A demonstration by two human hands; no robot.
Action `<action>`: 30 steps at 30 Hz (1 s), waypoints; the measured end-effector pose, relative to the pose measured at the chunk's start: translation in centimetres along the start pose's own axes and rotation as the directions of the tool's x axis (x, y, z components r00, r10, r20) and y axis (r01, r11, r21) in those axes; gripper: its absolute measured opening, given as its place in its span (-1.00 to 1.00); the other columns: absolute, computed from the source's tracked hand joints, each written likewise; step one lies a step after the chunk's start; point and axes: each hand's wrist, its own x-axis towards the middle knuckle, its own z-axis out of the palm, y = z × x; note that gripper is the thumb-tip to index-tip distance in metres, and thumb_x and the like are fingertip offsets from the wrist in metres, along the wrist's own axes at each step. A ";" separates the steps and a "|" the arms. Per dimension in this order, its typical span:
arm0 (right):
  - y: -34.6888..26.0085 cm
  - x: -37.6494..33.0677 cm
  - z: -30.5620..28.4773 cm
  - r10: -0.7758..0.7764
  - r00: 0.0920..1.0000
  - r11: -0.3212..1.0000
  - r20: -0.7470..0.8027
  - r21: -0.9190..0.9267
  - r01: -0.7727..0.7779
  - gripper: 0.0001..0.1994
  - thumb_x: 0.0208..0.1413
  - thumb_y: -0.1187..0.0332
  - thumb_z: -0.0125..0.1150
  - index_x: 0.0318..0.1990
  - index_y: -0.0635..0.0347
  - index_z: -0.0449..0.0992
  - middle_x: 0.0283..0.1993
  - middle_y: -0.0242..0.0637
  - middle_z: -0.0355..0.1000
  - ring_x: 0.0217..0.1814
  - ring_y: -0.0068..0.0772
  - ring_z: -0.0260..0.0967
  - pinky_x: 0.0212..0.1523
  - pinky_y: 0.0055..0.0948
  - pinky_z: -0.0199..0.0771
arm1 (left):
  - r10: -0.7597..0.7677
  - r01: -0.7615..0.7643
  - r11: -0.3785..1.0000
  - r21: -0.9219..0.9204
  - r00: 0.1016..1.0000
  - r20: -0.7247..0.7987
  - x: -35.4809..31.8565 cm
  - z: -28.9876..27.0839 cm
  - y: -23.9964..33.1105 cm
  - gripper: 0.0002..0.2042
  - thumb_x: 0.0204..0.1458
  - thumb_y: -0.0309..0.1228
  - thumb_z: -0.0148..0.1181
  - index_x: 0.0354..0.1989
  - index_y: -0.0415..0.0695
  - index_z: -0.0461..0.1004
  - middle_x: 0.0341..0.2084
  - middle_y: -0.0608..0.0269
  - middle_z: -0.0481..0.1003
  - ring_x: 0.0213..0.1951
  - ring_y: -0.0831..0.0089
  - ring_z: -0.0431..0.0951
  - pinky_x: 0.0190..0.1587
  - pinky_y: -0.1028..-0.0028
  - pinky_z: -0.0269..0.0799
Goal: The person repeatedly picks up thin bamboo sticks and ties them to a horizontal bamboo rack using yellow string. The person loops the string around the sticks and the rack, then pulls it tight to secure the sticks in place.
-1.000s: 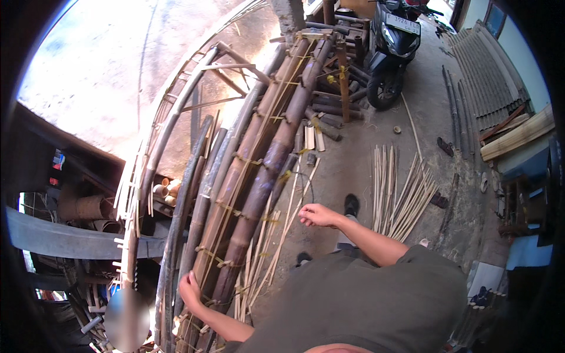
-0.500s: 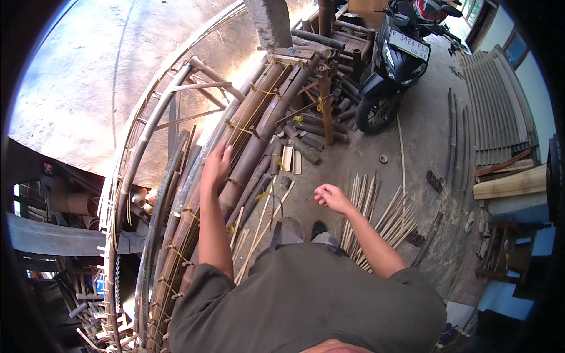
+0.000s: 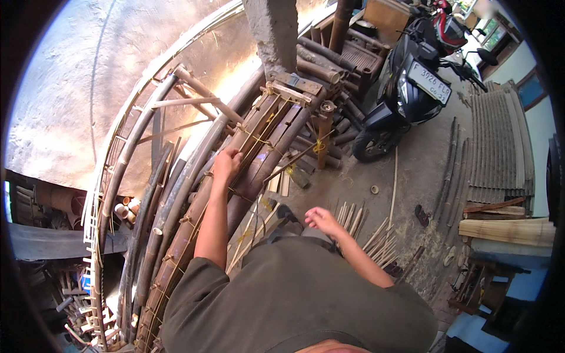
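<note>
Long brown bamboo poles (image 3: pixel 259 172) run side by side along my left, tied across with yellow cord (image 3: pixel 262 142) and short pegs. Over these poles is my left hand (image 3: pixel 226 163), its fingers curled in; whether it touches a pole or pinches something small, I cannot make out. My right hand (image 3: pixel 323 222) hangs in front of my body above the floor, fingers loosely bent and apart, with nothing in it. Beneath and beside it lie several thin split bamboo strips (image 3: pixel 379 247), spread over the ground.
A concrete post (image 3: pixel 271 41) rises at the poles' far end. Left of them curves a bamboo frame (image 3: pixel 132 141). Cut bamboo pieces (image 3: pixel 321 56) are piled ahead, next to a parked black motorbike (image 3: pixel 406 88). Corrugated sheets (image 3: pixel 497 141) lean at the right wall.
My body has moved forward along the poles, so the post and motorbike look closer. My left hand's fingers have curled in. One shoe now shows further forward on the left.
</note>
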 end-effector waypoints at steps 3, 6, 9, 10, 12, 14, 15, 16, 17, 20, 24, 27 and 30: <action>-3.1 3.7 -1.1 -0.032 0.999 0.998 0.038 -0.060 0.035 -0.76 0.32 0.22 -0.05 -0.09 0.15 0.46 -0.24 -0.41 0.48 -0.32 -0.66 0.35 -0.28 -0.59 0.40 | 0.104 -0.098 0.994 0.056 0.990 -0.098 0.7 1.6 2.1 -0.79 0.00 -0.32 0.21 -0.25 -0.17 0.61 -0.32 -0.07 0.57 -0.26 0.06 0.59 -0.19 0.23 0.46; -8.5 7.9 -1.4 -0.109 0.986 0.983 0.128 -0.134 0.126 -0.75 0.32 0.20 -0.04 -0.08 0.16 0.46 -0.23 -0.42 0.47 -0.31 -0.67 0.34 -0.26 -0.60 0.39 | 0.039 -0.041 0.999 0.032 0.998 0.046 2.1 2.1 2.1 -0.79 0.01 -0.33 0.20 -0.27 -0.19 0.60 -0.37 -0.10 0.56 -0.28 0.01 0.58 -0.19 0.22 0.45; -13.7 11.1 0.2 -0.109 0.956 0.992 0.273 -0.028 0.121 -0.74 0.31 0.20 -0.03 -0.07 0.17 0.46 -0.23 -0.42 0.47 -0.29 -0.66 0.34 -0.24 -0.58 0.40 | -0.008 0.005 0.998 0.061 0.998 0.060 2.3 2.6 1.9 -0.81 0.02 -0.35 0.17 -0.29 -0.17 0.60 -0.39 -0.11 0.55 -0.27 -0.02 0.57 -0.18 0.16 0.45; -14.8 12.3 0.9 -0.092 0.946 0.993 0.311 0.098 0.065 -0.74 0.31 0.20 -0.03 -0.07 0.17 0.47 -0.23 -0.42 0.46 -0.28 -0.64 0.35 -0.23 -0.56 0.41 | -0.030 0.026 0.996 0.088 0.999 0.039 2.5 3.0 2.3 -0.82 0.03 -0.35 0.16 -0.29 -0.16 0.60 -0.38 -0.11 0.55 -0.26 -0.03 0.57 -0.18 0.15 0.45; -16.3 14.1 1.5 0.002 0.949 0.857 0.317 0.489 -0.165 -0.73 0.28 0.19 -0.01 -0.08 0.16 0.48 -0.25 -0.43 0.46 -0.26 -0.59 0.37 -0.20 -0.50 0.43 | -0.088 0.086 0.984 0.155 0.996 0.005 2.8 3.7 3.7 -0.83 0.04 -0.36 0.14 -0.31 -0.13 0.61 -0.38 -0.10 0.56 -0.24 -0.05 0.57 -0.17 0.10 0.45; -19.1 15.5 1.8 0.125 0.961 0.539 0.248 0.796 -0.276 -0.74 0.23 0.17 0.02 -0.12 0.11 0.50 -0.29 -0.42 0.43 -0.24 -0.52 0.39 -0.17 -0.42 0.44 | -0.071 0.080 0.991 0.107 0.994 -0.087 2.7 5.5 3.8 -0.79 0.06 -0.30 0.14 -0.19 -0.10 0.57 -0.40 -0.08 0.56 -0.26 -0.04 0.57 -0.18 0.13 0.45; -21.1 15.7 2.5 0.131 0.977 0.470 0.169 0.857 -0.212 -0.78 0.22 0.19 0.02 -0.18 0.10 0.50 -0.34 -0.42 0.42 -0.26 -0.53 0.38 -0.19 -0.43 0.43 | -0.076 0.082 0.996 0.039 0.988 -0.132 2.6 6.1 4.2 -0.75 0.07 -0.27 0.15 -0.13 -0.09 0.55 -0.41 -0.08 0.56 -0.27 -0.03 0.58 -0.19 0.15 0.45; -21.7 17.0 4.3 0.052 0.999 0.484 0.006 0.875 -0.030 -0.81 0.21 0.23 0.02 -0.23 0.10 0.50 -0.36 -0.41 0.42 -0.27 -0.51 0.38 -0.20 -0.43 0.42 | -0.107 0.116 0.991 0.063 0.986 -0.130 2.5 6.2 4.4 -0.76 0.07 -0.28 0.14 -0.14 -0.10 0.53 -0.41 -0.11 0.55 -0.28 -0.06 0.57 -0.20 0.10 0.44; -22.3 17.9 6.1 -0.035 0.984 0.479 -0.175 0.861 0.170 -0.83 0.19 0.26 0.01 -0.28 0.10 0.50 -0.39 -0.40 0.41 -0.29 -0.48 0.38 -0.22 -0.43 0.42 | -0.122 0.132 0.988 0.082 0.985 -0.120 2.9 6.4 5.2 -0.77 0.07 -0.30 0.14 -0.16 -0.12 0.51 -0.42 -0.14 0.55 -0.30 -0.09 0.56 -0.21 0.06 0.44; -26.6 15.8 11.5 -0.694 0.658 0.697 0.293 0.040 0.716 -0.80 0.14 0.28 -0.01 -0.42 0.15 0.48 -0.37 -0.26 0.46 -0.35 -0.31 0.39 -0.30 -0.31 0.40 | 0.028 0.038 0.977 0.211 0.953 -0.301 2.6 9.8 0.6 -0.82 0.08 -0.31 0.17 -0.25 -0.14 0.44 -0.45 -0.08 0.50 -0.34 0.00 0.52 -0.23 0.14 0.42; -33.2 21.9 12.5 -0.391 0.557 -0.136 0.733 -0.645 0.752 -0.55 0.17 0.00 -0.06 -0.23 0.20 0.61 -0.29 0.00 0.53 -0.17 -0.06 0.49 -0.16 -0.10 0.41 | 0.227 -0.213 0.974 0.077 0.913 -0.338 3.3 7.9 2.7 -0.79 0.15 -0.29 0.07 -0.15 -0.14 0.47 -0.42 -0.07 0.51 -0.31 -0.06 0.51 -0.21 0.17 0.42; -31.4 29.9 10.9 -0.344 0.614 -0.081 0.711 -0.674 0.735 -0.40 0.22 -0.19 -0.17 -0.31 0.16 0.62 -0.32 -0.04 0.53 -0.28 -0.07 0.49 -0.21 -0.08 0.41 | 0.022 -0.022 1.000 -0.001 0.997 -0.072 3.2 5.9 5.0 -0.79 0.17 -0.33 0.03 -0.19 -0.18 0.51 -0.38 -0.20 0.52 -0.27 -0.15 0.53 -0.23 0.05 0.43; -34.2 27.8 11.4 -0.200 0.592 0.840 0.780 -0.174 0.514 -0.50 0.28 -0.04 -0.12 -0.43 0.23 0.49 -0.40 -0.08 0.47 -0.48 -0.14 0.35 -0.33 -0.18 0.38 | -0.026 0.028 0.999 0.023 0.998 -0.060 3.4 5.5 4.0 -0.77 0.18 -0.31 0.03 -0.17 -0.20 0.51 -0.33 -0.20 0.52 -0.22 -0.14 0.53 -0.18 0.10 0.43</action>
